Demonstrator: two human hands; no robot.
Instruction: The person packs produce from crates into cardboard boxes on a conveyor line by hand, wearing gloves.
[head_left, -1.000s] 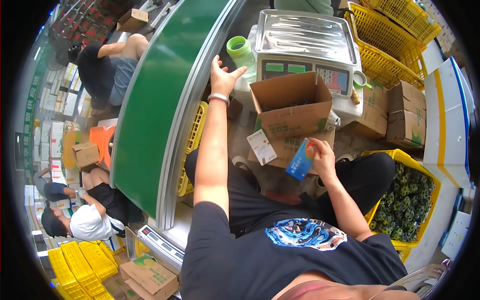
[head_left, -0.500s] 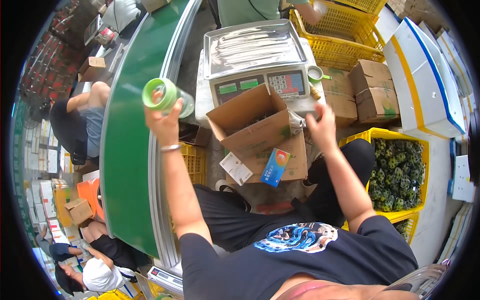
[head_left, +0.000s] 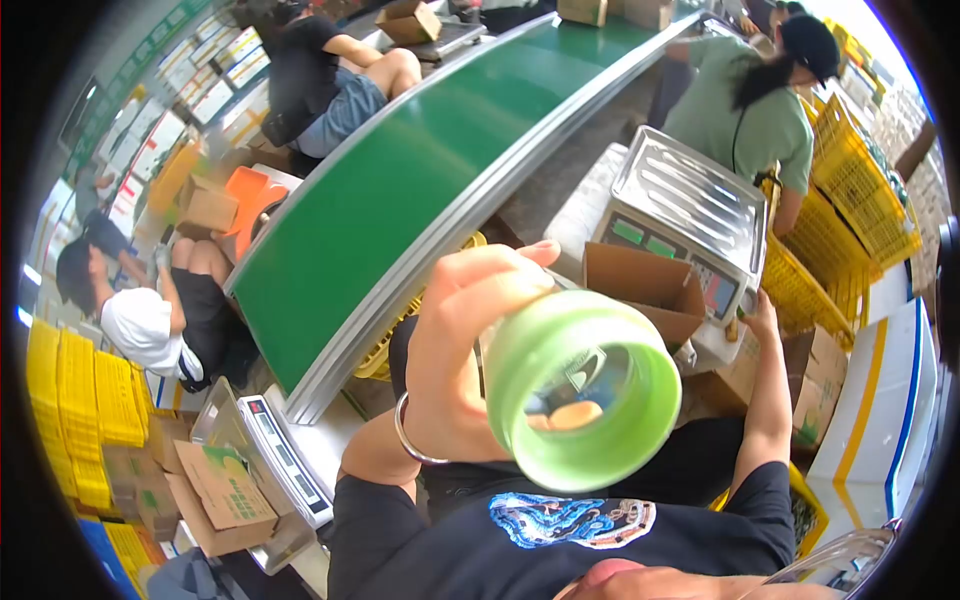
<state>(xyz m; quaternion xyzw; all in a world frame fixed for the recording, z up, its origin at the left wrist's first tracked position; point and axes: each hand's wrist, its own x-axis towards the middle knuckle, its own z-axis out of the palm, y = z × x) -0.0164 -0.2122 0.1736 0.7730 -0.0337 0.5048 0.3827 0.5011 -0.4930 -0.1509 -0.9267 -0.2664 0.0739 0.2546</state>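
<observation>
My left hand (head_left: 465, 340), with a silver bangle at its wrist, is wrapped round a clear bottle with a wide light green rim (head_left: 590, 390). The open mouth is close to the camera, and through it some of my fingers show. My right hand (head_left: 762, 318) is beside the lower right corner of the weighing scale (head_left: 690, 205); its fingers are partly hidden, so what it holds cannot be made out. An open cardboard box (head_left: 645, 285) leans in front of the scale's keypad.
A green conveyor belt (head_left: 400, 200) with a metal edge runs along the left. A second scale (head_left: 290, 460) stands lower left beside an open carton (head_left: 225, 495). Yellow crates (head_left: 850, 200) and a white foam box (head_left: 870, 390) are on the right. Several people sit or stand around.
The view has turned toward the left. My left hand has brought the bottle much closer to the camera. My right hand has moved to the scale's corner. The person in green now shows more fully.
</observation>
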